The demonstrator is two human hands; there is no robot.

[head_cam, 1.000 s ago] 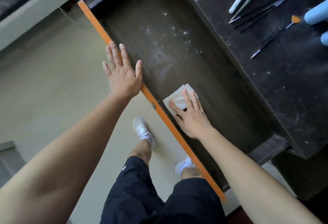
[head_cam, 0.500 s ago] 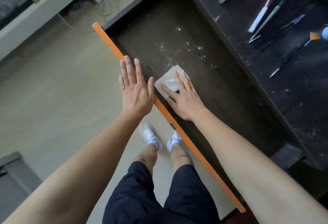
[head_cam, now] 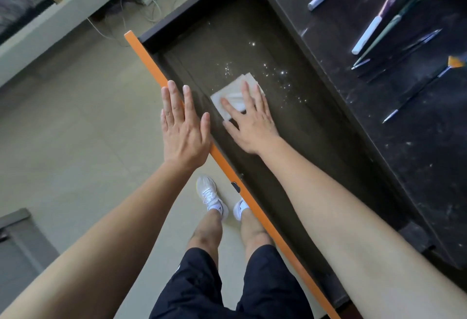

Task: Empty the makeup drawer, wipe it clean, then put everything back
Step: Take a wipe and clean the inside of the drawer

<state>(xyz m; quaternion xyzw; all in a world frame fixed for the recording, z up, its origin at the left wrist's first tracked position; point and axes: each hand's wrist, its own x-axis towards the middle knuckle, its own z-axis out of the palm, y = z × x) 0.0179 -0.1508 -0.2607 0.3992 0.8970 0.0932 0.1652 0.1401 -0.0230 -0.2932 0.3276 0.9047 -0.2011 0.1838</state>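
Right grip [head_cam: 249, 121] flat, fingers straight, pressing cloth [head_cam: 236, 96] onto drawer [head_cam: 290, 157] floor, mid-length. White specks [head_cam: 278, 76] lie just beyond cloth, toward counter [head_cam: 404, 154] side. Left grip [head_cam: 183, 126] flat on orange front [head_cam: 252, 207], fingers straight, holding nothing. Right nearer the specks.

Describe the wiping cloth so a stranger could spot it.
Find the open drawer with the orange front. On its dark floor lies a folded cloth under the right hand. It is the only pale thing inside besides tiny white specks.
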